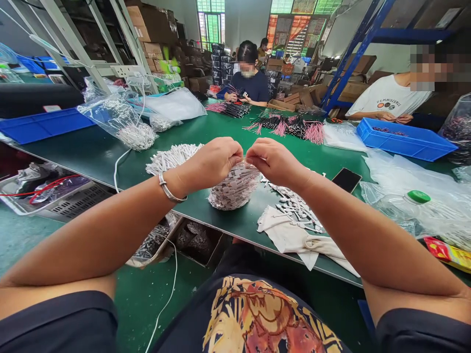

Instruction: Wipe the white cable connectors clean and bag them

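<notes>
A clear plastic bag (233, 190) packed with small white pieces stands upright on the green table in front of me. Its top edge is pinched from the left by my left hand (217, 161), fingers closed. My right hand (274, 161) pinches the same edge from the right, and the two sets of fingertips almost meet. Behind my left hand lies a pile of white cable-like pieces (172, 158). Loose white pieces (300, 208) are scattered below my right forearm, beside a cream cloth (283, 230) at the table's edge.
A phone (346, 180) and a green-capped bottle (418, 197) lie to the right, near a blue bin (405, 139). Filled bags (136, 135) sit at left. Bundles of black and pink wires (290, 127) lie across the table, where two people work. An open carton (198, 242) is underneath.
</notes>
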A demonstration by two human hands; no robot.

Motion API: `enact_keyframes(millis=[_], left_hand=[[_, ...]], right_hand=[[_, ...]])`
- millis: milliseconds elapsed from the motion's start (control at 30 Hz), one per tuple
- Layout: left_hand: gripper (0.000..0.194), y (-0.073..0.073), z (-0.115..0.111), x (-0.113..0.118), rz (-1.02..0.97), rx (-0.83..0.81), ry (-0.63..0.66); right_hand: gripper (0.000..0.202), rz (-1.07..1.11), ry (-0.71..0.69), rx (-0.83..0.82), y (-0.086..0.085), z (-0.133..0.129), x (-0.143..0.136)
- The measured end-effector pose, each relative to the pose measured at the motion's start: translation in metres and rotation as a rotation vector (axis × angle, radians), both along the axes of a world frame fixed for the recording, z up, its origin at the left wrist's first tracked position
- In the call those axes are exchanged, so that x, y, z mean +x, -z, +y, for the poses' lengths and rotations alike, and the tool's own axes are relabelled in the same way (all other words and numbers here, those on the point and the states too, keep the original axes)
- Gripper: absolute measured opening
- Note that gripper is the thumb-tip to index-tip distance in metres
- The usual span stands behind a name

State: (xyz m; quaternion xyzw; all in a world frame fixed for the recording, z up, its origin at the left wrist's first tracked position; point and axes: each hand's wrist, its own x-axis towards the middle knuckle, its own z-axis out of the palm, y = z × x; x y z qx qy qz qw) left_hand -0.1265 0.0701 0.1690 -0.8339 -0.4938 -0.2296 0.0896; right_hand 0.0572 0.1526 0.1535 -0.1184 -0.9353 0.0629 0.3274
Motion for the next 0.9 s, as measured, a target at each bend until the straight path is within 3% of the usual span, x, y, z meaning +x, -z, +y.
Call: enact_keyframes(millis=[233,500,733,900], left_hand=[[0.015,-0.013,0.001,-0.001,0.004,-0.077,-0.004],[0.018,-0.009,0.002,0.007,0.06,-0.077,0.038],[0.017,-0.015,-0.006,-0.002,0.077,-0.131,-0.02],[0.016,-0.007,-0.01,-0.007,0.206,-0.022,-0.04]], right_hand=[[0.018,0.023,0.02,-0.044,0.003,-0.003,0.001],[0.02,-0.036,-0.008,-0.044,0.0,-0.005,0.008],[0.017,-0.019,0.063,-0.195,-0.005,-0.003,0.015],[0.017,0.023,0.077,-0.171,-0.002,-0.004,0.015]])
